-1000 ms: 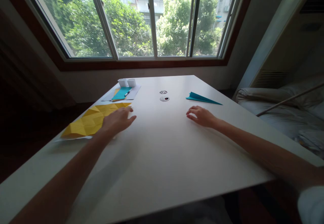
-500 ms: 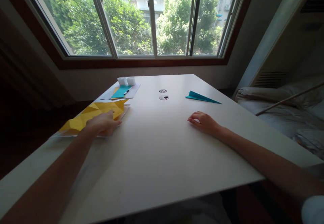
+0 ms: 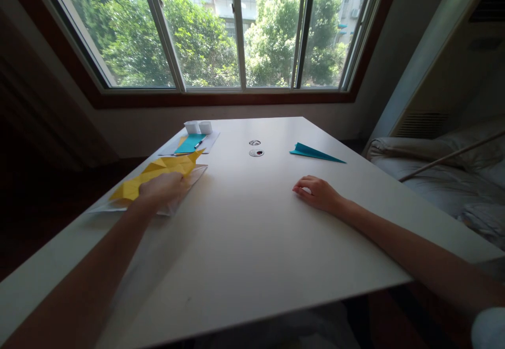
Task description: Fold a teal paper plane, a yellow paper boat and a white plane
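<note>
My left hand (image 3: 164, 187) is closed on a sheet of creased yellow paper (image 3: 163, 166) at the left side of the table. Its fingertips are hidden in the sheet. Under the yellow sheet lie white sheets (image 3: 196, 175), partly covered. My right hand (image 3: 315, 191) rests on the tabletop at the right with its fingers curled toward the thumb. Nothing shows inside it. A folded blue paper plane (image 3: 315, 152) lies just beyond the right hand, apart from it.
Two round inserts (image 3: 256, 152) sit in the white table (image 3: 240, 243) at mid-far. At the far left stand small white containers (image 3: 192, 127), with a blue sheet (image 3: 189, 143) and a pen (image 3: 200, 142) in front. A window (image 3: 240, 33) is behind. A sofa (image 3: 410, 165) stands at right.
My left hand has closed on the yellow paper and drawn it slightly to the right, its far corner rising. The white sheets have shifted with it. My right hand stays in place.
</note>
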Tool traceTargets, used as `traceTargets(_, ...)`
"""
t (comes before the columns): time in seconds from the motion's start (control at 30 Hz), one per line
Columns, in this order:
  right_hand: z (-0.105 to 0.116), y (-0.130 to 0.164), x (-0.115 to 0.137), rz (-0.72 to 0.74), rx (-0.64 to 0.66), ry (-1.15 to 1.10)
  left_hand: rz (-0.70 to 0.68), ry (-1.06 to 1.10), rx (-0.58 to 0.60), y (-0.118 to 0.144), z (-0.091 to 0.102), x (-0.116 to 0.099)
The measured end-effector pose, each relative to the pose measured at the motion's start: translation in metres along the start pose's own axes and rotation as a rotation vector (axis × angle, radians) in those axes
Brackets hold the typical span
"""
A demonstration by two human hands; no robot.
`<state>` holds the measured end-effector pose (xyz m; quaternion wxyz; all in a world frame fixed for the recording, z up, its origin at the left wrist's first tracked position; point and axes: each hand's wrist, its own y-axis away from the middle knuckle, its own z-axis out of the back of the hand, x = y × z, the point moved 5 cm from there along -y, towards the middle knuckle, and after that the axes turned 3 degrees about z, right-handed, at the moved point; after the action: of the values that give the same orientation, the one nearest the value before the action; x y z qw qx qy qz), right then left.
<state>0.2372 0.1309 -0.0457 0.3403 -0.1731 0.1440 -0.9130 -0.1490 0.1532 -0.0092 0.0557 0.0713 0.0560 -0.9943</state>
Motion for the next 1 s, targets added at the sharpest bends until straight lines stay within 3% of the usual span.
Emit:
traceTargets(0.07, 0.001, 0.000, 0.001, 0.002, -0.015, -0.003, 0.012, -0.058, -0.015, 0.007, 0.006, -0.013)
traceTargets(0.13, 0.002, 0.000, 0.002, 0.001, -0.036, -0.022, -0.063, -0.074, -0.023, 0.014, 0.007, -0.033)
traceTargets(0.17, 0.003, -0.001, 0.002, -0.008, -0.049, -0.046, -0.135, -0.074, -0.024, 0.018, 0.006, -0.045)
traceTargets(0.23, 0.003, -0.002, -0.001, -0.062, -0.095, -0.141, -0.442, -0.056, -0.028, 0.030, 0.000, -0.074)
traceTargets(0.33, 0.003, -0.005, -0.012, -0.199, -0.225, -0.379, -0.728, 0.046, 0.060, 0.047, -0.017, -0.100)
traceTargets(0.43, 0.005, -0.006, -0.021, -0.288, -0.374, -0.537, -0.849, 0.120, 0.136, 0.061, -0.031, -0.111)
traceTargets(0.5, 0.008, -0.006, -0.022, -0.290, -0.405, -0.542, -0.879, 0.127, 0.171, 0.068, -0.034, -0.116)
traceTargets(0.67, 0.015, -0.007, -0.003, -0.074, -0.259, -0.393, -0.897, 0.234, 0.288, 0.086, -0.030, -0.135)
traceTargets(0.87, 0.005, -0.002, 0.026, 0.258, 0.055, -0.245, -0.941, 0.295, 0.361, 0.097, -0.029, -0.152)
traceTargets(1.0, -0.004, 0.001, 0.031, 0.327, 0.208, -0.202, -0.943, 0.230, 0.294, 0.095, -0.031, -0.150)
